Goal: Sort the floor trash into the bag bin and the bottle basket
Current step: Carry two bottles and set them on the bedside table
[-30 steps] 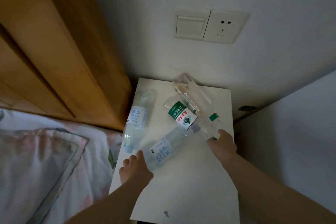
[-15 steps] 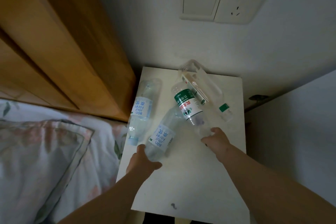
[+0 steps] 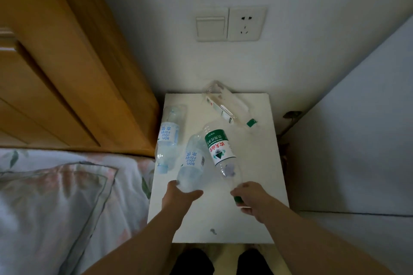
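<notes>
Bedroom corner, dim light. Small white worktop (image 3: 263, 158) wedged between a wooden headboard (image 3: 78, 62) and a side wall, with a switch (image 3: 211, 27) and a socket (image 3: 245, 23) above. Four plastic bottles lie flat on it.

Left hand (image 3: 178, 196) grips the blue-label bottle (image 3: 193, 161) at its near end, thumb on one side, fingers wrapped under. Right hand (image 3: 250, 198) is curled round the cap end of the green-label bottle (image 3: 220, 147), green cap showing between the fingers. The two held bottles touch in a narrow V. Their near ends face the person, likely the handiest grip.

A second blue bottle (image 3: 168, 136) lies along the left edge. A clear bottle (image 3: 228, 107) lies at the back by the wall. Neither is touched.

Both forearms reach forward, converging slightly, wrists low. Bag bin and bottle basket are not in view. Both held bottles look bound for the basket.
</notes>
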Action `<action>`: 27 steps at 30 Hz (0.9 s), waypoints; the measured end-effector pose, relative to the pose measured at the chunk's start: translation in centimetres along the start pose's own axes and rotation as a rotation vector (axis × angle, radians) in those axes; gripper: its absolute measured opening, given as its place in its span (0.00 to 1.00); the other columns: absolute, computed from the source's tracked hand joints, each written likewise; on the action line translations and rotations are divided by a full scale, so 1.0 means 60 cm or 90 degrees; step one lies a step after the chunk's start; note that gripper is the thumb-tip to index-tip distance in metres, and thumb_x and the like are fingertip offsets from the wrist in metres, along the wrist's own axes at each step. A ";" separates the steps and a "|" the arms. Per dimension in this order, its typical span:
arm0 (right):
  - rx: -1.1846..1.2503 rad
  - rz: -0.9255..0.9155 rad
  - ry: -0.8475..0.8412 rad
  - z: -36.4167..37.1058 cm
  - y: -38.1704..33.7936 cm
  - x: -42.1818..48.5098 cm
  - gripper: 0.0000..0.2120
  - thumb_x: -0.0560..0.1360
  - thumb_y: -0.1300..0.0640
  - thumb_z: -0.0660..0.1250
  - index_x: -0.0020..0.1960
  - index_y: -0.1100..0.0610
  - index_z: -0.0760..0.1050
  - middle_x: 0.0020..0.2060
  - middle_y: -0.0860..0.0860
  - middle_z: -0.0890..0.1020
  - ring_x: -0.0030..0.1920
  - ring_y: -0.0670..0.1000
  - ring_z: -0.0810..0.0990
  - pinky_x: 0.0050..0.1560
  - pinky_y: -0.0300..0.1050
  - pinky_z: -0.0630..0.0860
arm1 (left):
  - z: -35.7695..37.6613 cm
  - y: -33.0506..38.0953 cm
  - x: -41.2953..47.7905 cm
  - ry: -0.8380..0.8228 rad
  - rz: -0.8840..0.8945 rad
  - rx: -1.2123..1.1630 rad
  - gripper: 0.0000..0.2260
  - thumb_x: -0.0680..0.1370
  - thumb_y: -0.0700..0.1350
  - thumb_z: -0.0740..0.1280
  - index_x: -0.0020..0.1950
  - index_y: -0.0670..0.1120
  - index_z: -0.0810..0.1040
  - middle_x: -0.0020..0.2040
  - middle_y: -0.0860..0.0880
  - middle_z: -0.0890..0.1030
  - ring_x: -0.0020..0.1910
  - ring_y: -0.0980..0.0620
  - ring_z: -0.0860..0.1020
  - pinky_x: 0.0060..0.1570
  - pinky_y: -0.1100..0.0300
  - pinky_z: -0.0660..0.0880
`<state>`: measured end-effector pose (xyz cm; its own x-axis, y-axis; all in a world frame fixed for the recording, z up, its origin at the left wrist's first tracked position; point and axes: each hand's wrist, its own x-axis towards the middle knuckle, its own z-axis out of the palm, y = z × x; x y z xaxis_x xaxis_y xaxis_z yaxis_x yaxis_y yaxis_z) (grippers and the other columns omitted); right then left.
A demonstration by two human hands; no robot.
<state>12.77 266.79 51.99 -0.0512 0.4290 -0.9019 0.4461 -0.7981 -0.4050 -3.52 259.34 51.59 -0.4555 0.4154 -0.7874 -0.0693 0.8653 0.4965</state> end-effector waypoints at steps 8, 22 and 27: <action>0.337 0.075 0.099 0.009 0.152 -0.097 0.04 0.75 0.62 0.67 0.44 0.60 0.71 0.39 0.57 0.75 0.39 0.52 0.75 0.39 0.43 0.73 | 0.033 0.003 -0.071 -0.185 0.033 0.124 0.21 0.73 0.48 0.72 0.56 0.44 0.63 0.46 0.44 0.74 0.41 0.49 0.76 0.42 0.55 0.74; 0.949 0.082 0.398 0.010 0.609 -0.361 0.11 0.76 0.53 0.66 0.48 0.62 0.72 0.37 0.53 0.75 0.34 0.50 0.74 0.35 0.40 0.69 | 0.278 -0.243 -0.401 -0.519 0.248 0.664 0.12 0.76 0.51 0.68 0.42 0.45 0.70 0.34 0.47 0.73 0.31 0.53 0.71 0.33 0.62 0.68; 1.134 0.131 0.489 0.073 0.791 -0.455 0.13 0.77 0.51 0.64 0.48 0.63 0.73 0.37 0.53 0.77 0.34 0.50 0.75 0.35 0.41 0.69 | 0.320 -0.423 -0.528 -0.616 0.250 0.811 0.14 0.78 0.52 0.65 0.53 0.42 0.73 0.38 0.48 0.77 0.34 0.54 0.76 0.34 0.61 0.71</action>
<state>31.43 215.33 56.70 0.4329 -0.0422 -0.9004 -0.8994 -0.0866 -0.4284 29.69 229.59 56.90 0.4547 0.2386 -0.8581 0.8614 0.1269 0.4918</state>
